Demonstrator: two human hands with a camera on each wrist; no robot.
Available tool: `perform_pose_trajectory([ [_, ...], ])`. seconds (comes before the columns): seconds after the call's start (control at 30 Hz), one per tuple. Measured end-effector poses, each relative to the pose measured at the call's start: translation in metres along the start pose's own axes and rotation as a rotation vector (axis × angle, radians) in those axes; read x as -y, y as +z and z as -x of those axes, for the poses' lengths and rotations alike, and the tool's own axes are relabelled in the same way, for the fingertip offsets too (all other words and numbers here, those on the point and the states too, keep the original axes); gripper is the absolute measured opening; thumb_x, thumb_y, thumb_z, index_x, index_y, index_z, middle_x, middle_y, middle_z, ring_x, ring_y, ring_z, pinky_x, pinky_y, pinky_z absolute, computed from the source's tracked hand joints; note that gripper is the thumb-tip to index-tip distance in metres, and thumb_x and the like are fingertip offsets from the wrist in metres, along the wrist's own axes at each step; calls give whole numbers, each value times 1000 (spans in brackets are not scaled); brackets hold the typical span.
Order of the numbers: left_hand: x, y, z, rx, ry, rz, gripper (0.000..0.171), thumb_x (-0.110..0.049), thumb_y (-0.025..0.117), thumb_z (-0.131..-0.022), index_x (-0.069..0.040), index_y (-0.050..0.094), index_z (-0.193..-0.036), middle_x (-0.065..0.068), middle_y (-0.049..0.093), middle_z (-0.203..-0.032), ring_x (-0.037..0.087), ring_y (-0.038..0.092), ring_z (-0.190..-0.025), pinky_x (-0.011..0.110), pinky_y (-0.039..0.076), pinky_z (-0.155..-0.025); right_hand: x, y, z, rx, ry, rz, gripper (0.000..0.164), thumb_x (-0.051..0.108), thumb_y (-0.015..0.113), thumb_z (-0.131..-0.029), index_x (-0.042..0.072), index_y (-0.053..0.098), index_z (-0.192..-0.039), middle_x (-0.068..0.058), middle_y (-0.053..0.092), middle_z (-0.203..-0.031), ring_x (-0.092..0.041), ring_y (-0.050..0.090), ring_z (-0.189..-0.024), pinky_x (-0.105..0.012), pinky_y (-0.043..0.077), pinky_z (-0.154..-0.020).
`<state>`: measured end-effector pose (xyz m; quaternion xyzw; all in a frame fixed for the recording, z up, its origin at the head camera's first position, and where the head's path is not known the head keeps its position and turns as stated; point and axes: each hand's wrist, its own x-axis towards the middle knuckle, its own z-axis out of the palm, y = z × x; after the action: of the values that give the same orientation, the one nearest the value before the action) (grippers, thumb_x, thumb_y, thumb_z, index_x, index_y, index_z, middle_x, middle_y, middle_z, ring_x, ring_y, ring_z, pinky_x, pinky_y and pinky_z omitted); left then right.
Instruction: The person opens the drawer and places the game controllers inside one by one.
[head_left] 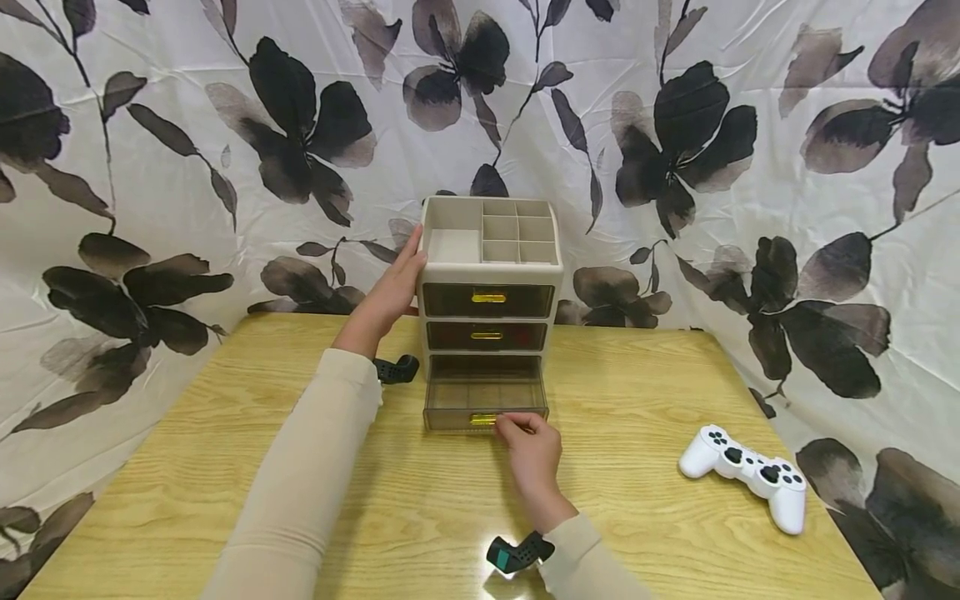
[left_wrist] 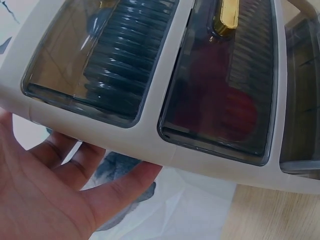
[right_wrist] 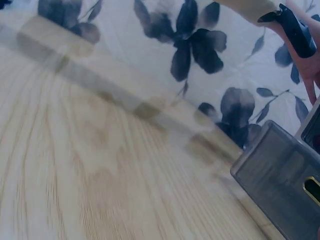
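A cream desktop drawer organizer (head_left: 491,273) stands at the back of the table, with tinted drawer fronts and gold handles. Its bottom drawer (head_left: 450,419) is pulled out and looks empty from above. My right hand (head_left: 534,454) pinches the gold handle (head_left: 482,419) of that drawer between thumb and fingers. Against the organizer's left side rests my left hand (head_left: 393,292), fingers extended along the upper wall. In the left wrist view the thumb (left_wrist: 125,192) touches the cream frame. Something dark red (left_wrist: 240,112) shows through the middle drawer's front; the upper two drawers are closed.
A white game controller (head_left: 744,475) lies on the wooden table (head_left: 622,417) at the right. Behind the table hangs a white cloth (head_left: 555,125) with dark flowers. Divided compartments (head_left: 519,229) form the organizer's top. Black straps sit on both wrists.
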<state>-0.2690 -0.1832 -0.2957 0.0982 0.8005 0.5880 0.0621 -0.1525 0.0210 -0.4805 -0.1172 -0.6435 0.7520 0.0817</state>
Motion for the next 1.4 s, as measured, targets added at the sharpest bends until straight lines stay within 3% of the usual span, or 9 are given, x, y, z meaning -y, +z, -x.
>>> perform_pose_trajectory([
  [0.27,-4,1,5,-9,0,-55,55,-38,21,-107,-41,-8,-154,1,-4,-165,45,34,-138,67,38,-100,7,-24,-5,24,-22,65,11,6,72,-85,-3,72,-91,-11,69,-91,-33,69,-85,-37,59,-78],
  [0.67,-1,0,0,-6,9,-22,55,-37,22,-107,-42,-7,-154,-1,-5,-165,44,28,-142,68,38,-100,29,-70,-20,95,-75,235,12,5,71,-85,-3,71,-95,-9,66,-91,-31,66,-83,-34,59,-69],
  [0.77,0,-1,-1,-8,7,-25,55,-38,22,-107,-42,-7,-154,-1,-5,-165,44,29,-141,68,38,-99,37,-82,-24,109,-101,321,15,6,71,-86,-3,71,-98,-10,67,-92,-27,66,-81,-33,59,-69],
  [0.93,0,0,-1,-9,12,-27,55,-37,22,-107,-43,-7,-154,-1,-5,-165,44,28,-142,68,38,-99,51,-104,-29,116,-166,557,18,13,73,-85,8,72,-102,-10,69,-100,-17,61,-84,-30,53,-70],
  [1.07,0,1,0,-11,18,-34,55,-37,22,-107,-43,-7,-154,0,-4,-165,44,27,-142,69,38,-99,61,-119,-32,144,-239,704,23,17,72,-86,12,71,-109,-11,68,-111,-21,60,-96,-31,51,-76],
  [1.27,-2,3,4,-17,19,-48,55,-37,21,-107,-41,-7,-154,2,-4,-165,45,29,-141,68,38,-99,75,-142,-38,210,-324,869,33,18,70,-88,10,66,-120,-12,64,-122,-29,57,-111,-44,52,-91],
  [1.4,-3,4,5,-20,22,-45,55,-37,21,-107,-41,-7,-154,1,-4,-165,45,30,-141,68,38,-99,86,-157,-41,243,-354,984,40,21,70,-87,11,63,-125,-14,60,-128,-36,54,-118,-52,48,-92],
])
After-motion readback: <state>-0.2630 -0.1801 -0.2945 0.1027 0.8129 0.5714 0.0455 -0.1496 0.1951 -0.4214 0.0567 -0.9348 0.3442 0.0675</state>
